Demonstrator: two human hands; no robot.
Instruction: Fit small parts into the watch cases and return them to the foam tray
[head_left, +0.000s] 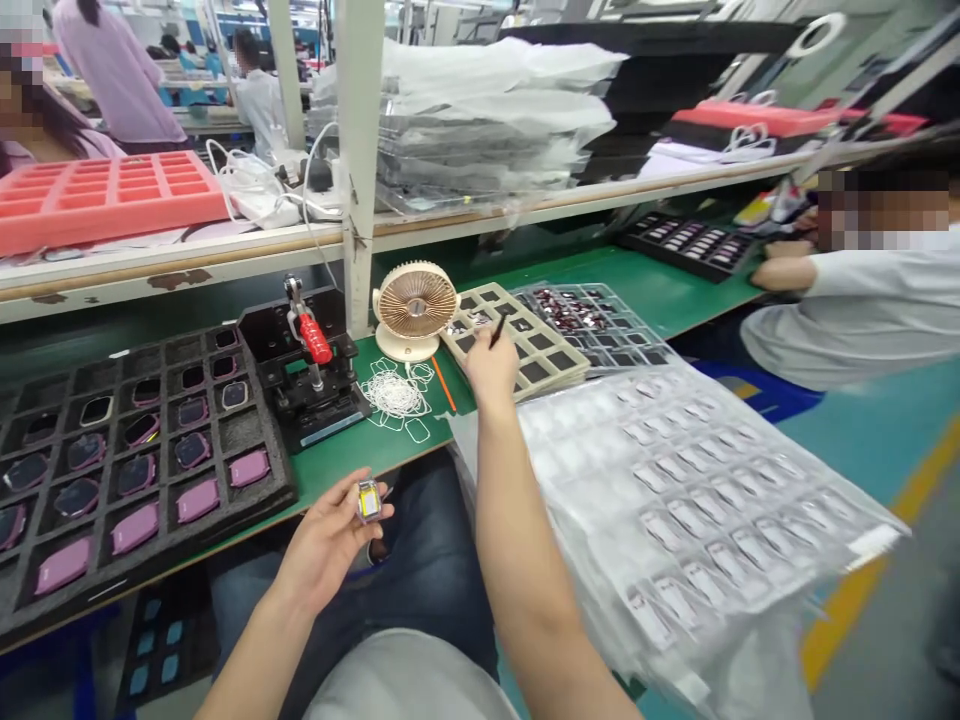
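Note:
My left hand holds a small watch case between thumb and fingers, above my lap. Its open side faces up and shows yellow and white parts inside. Stretched forward, my right hand grips a thin black stick-like tool; its tip is hidden. That hand is over the left part of a beige compartment tray with dark square pockets, some holding small parts. Left of it lie a pile of white ring-shaped gaskets and an orange stick.
A black foam tray of purple watch cases fills the left bench. Behind stand a clamp press with a red handle and a small fan. At right lie a clear tray of dark parts and wrapped trays. A co-worker sits far right.

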